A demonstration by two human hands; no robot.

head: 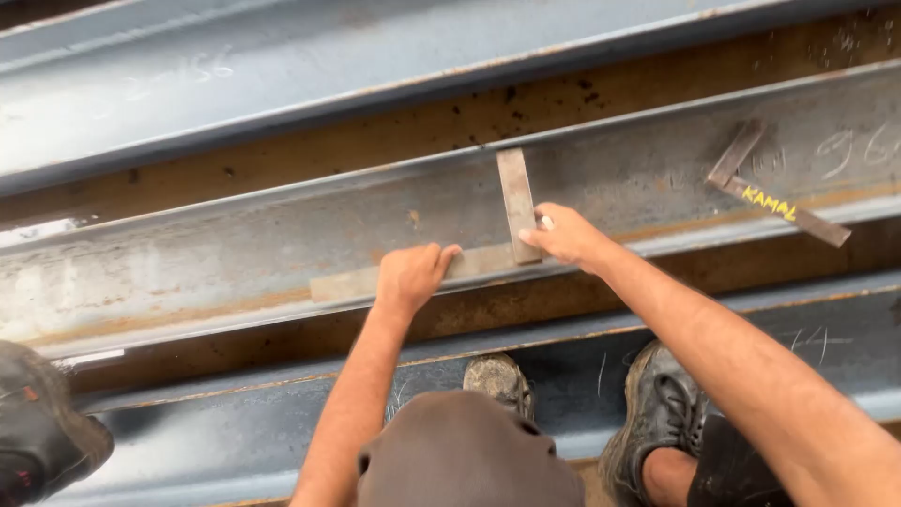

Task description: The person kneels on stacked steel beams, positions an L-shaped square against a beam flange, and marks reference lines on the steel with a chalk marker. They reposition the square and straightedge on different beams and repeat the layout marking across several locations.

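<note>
A flat steel L-shaped square (517, 202) lies on the grey, rust-streaked steel beam (216, 253). Its long leg runs along the beam's near edge and its short leg points across the beam. My left hand (413, 274) presses down on the long leg with curled fingers. Just right of the corner, my right hand (563, 235) pinches a small white marking stick (546, 222), whose tip touches the beam beside the short leg.
A second steel square (775, 199) with yellow writing lies on the same beam at the right. More grey beams (282, 66) run parallel above and below. My worn shoes (657, 413) stand on the near beam. A dark boot (42, 427) is at the bottom left.
</note>
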